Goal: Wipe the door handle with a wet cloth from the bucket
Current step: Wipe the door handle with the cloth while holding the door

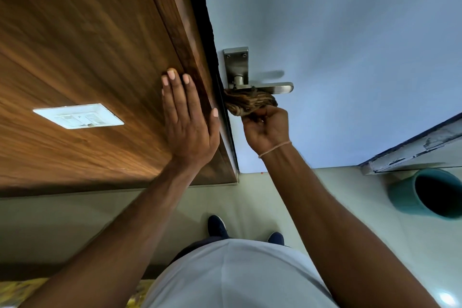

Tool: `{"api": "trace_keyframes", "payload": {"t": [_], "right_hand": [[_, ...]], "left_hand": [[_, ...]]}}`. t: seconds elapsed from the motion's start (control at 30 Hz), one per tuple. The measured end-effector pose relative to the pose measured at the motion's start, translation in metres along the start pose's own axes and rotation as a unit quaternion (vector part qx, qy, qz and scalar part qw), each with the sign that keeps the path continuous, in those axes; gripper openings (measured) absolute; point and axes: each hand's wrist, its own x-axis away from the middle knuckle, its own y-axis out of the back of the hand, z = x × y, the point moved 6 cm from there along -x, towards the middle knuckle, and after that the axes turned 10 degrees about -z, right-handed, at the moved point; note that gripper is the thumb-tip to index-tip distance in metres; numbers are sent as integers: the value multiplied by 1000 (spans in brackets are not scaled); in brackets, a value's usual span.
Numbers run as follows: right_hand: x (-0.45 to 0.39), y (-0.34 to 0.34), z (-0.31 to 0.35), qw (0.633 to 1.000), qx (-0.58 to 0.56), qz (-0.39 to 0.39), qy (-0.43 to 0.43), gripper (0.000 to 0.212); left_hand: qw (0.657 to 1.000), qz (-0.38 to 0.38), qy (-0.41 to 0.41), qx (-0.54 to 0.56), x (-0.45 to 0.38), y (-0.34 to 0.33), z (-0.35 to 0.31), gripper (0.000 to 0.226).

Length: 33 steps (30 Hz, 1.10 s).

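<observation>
Under the lever of the door handle, a bunched brown cloth is pressed up against the metal, and it covers the near part of the lever, so only the far tip and the neck at the backplate show. The right hand is closed around the cloth from below; its fingertips are buried in the folds and I cannot see how far they wrap. A thin band sits on that wrist. The left hand lies flat and spread, fingers together, on the wooden panel just beside the dark door edge, holding nothing. The two hands are near each other but apart, with the door edge between them.

A white switch plate is set in the wood, well left of the flat hand. The pale blue door is bare to the right of the handle. Low at the right edge, a teal bucket stands on the floor, partly cut off by the frame, its inside too dark to make out. Two dark shoes peek past the person's light shirt.
</observation>
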Motion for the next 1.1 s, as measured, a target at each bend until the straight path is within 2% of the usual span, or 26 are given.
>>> {"api": "trace_keyframes", "payload": {"t": [0.1,0.2,0.3,0.47,0.67,0.83,0.97,1.1], "right_hand": [[6,-15,-13,998,-7,29,-53,48],[10,-16,-23,993,19,56,-104,44],[4,-13,-20,988,-24,71,-137,48],[-7,-7,-16,990,-71,36,-115,50],[0,-18,-32,989,-82,65,-105,40],[-8,-8,-8,996,-47,42,-66,35],[-12,-4,15,992,-102,58,-43,47],[-12,-7,10,988,-136,61,-37,57]], "left_hand": [[1000,3,-3,-3,0,0,0,81],[1000,9,-2,-4,0,-1,1,80],[1000,12,-5,-2,0,-1,1,81],[1000,12,-7,1,0,-1,2,79],[1000,19,-15,1,0,0,3,78],[1000,17,-20,1,0,1,2,77],[1000,18,-13,1,0,0,2,80],[1000,20,-10,-1,-1,-1,1,82]]}}
